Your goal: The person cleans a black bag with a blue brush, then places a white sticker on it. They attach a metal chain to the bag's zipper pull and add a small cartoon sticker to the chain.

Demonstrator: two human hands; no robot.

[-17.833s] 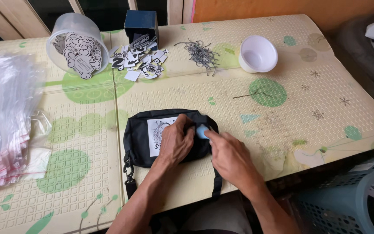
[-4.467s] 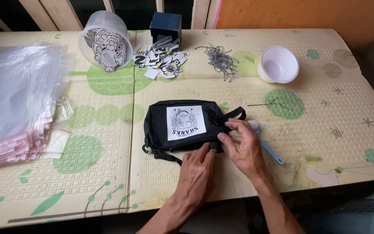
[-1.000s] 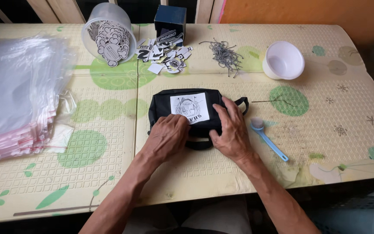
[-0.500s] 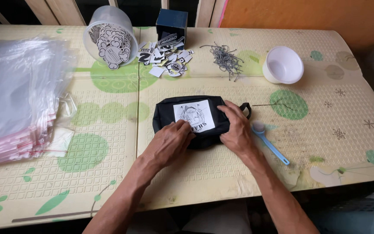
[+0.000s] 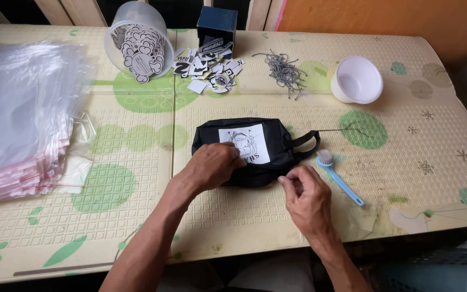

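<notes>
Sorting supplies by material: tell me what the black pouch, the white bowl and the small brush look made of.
Black pouch: looks like matte woven fabric, soft and sagging, with a strap loop.
White bowl: probably plastic, with a smooth, thin, faintly glossy wall.
Small brush: light blue handle, likely moulded plastic; pale bristles, material unclear.

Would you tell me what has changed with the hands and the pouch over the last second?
The right hand has slid off the black pouch to its near edge, fingertips pinched. The left hand stays pressing on the pouch. Brush, bowl and stickers are unmoved.
</notes>
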